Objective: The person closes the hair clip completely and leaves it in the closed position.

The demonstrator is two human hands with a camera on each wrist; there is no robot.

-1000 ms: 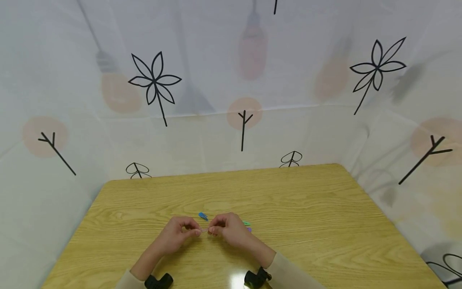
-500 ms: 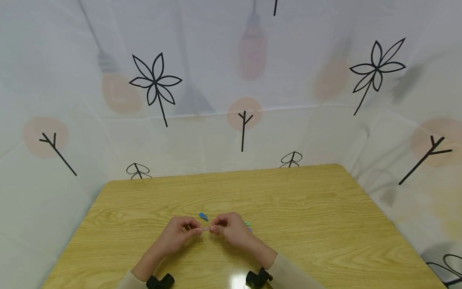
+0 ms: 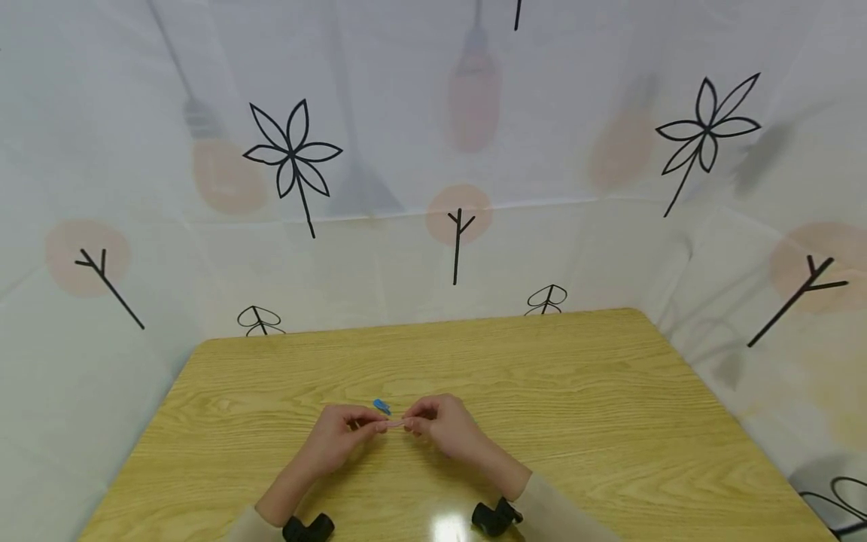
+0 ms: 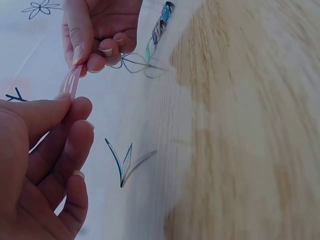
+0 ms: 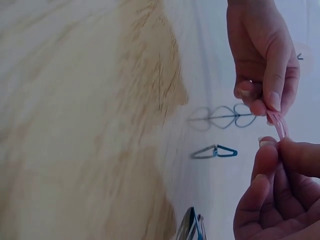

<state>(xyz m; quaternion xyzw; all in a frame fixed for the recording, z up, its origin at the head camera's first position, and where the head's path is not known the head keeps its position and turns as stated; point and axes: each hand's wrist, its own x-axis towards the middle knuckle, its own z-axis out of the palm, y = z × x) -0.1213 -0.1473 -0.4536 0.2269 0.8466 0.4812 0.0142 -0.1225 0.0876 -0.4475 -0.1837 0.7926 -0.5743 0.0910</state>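
Note:
Between the fingertips of both hands, above the table, is a slim pink hair clip [image 3: 396, 424]. My left hand [image 3: 342, 440] pinches one end between thumb and index finger. The other end is pinched by my right hand [image 3: 452, 430]. In the left wrist view the pink hair clip [image 4: 71, 82] is slightly bowed, with narrow slots along it. The right wrist view has the same hair clip [image 5: 278, 124] stretched between the two hands' thumbs. Just beyond the fingers, a blue hair clip [image 3: 381, 406] lies on the table.
More small clips [image 5: 192, 227] lie on the shiny table near the right hand, partly cut off in the right wrist view. A green piece [image 4: 148, 50] shows in the left wrist view. The wood-grain table [image 3: 576, 376] meets a patterned cloth [image 3: 379, 263] behind.
Both hands have shifted a little to the right, the right hand more, so more of the pink hair clip shows between them. The green and purple pieces are now hidden behind the right hand.

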